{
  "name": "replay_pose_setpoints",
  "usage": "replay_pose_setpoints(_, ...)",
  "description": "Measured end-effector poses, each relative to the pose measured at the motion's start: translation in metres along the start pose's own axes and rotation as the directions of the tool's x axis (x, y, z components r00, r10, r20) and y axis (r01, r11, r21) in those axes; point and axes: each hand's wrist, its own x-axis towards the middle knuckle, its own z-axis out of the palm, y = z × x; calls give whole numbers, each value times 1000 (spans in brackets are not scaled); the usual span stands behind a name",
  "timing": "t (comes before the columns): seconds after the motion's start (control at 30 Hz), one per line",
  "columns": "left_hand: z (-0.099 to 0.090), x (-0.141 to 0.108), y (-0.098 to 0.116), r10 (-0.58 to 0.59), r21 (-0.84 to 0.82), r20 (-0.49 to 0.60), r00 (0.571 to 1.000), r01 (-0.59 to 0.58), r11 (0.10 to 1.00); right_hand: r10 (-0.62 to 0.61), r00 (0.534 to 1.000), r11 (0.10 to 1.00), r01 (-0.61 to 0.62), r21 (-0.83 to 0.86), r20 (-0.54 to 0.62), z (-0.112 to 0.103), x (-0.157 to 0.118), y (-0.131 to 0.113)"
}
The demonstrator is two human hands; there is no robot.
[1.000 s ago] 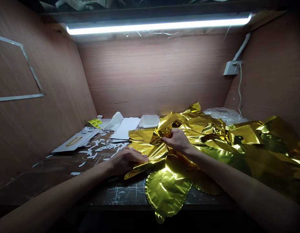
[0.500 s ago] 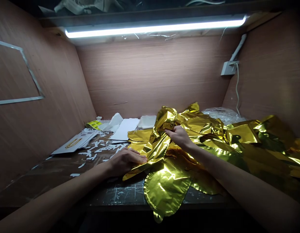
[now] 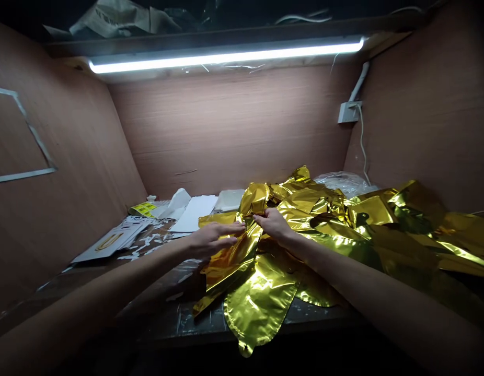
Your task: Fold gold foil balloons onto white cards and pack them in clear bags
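Shiny gold foil balloons, uninflated and crumpled, lie heaped on the bench, and one rounded end droops over its front edge. My right hand is closed on a folded gold foil balloon near the middle of the heap, its thumb and fingers pinching the foil. My left hand is just left of that, fingers stretched out and apart over the same foil. Whether its fingertips touch the foil I cannot tell.
Printed white cards and scattered white paper scraps lie at the left. Behind are white sheets and a yellow label sheet. Clear plastic sits at the back right, below a socket with a cable. Wooden walls enclose the bench.
My left hand has let go of the foil's lower left part and moved up toward my right hand, its fingers opening. My right hand keeps its pinch. The view has shifted slightly.
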Motion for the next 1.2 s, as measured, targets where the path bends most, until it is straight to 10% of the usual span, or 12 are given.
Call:
replay_pose_setpoints(0.27,38,6,8,-82,250,231,969,23,968,100,992,991,-93,-92,71,0,-7,1)
replay_pose_setpoints(0.53,25,-17,15,214,120,-45,976,-207,971,-111,994,920,111,-377,22,0,-19,-17)
replay_pose_setpoints(0.73,13,-77,33,131,0,-21,991,-131,991,-236,954,603,294,-741,187,6,-27,-24)
replay_pose_setpoints(0.97,10,-109,55,41,111,-51,998,-35,993,-318,752,396,659,-640,578,12,-47,-41)
replay_pose_setpoints(1.2,25,-125,51,228,150,-278,933,-193,970,-230,770,315,638,-703,595,18,-47,-41)
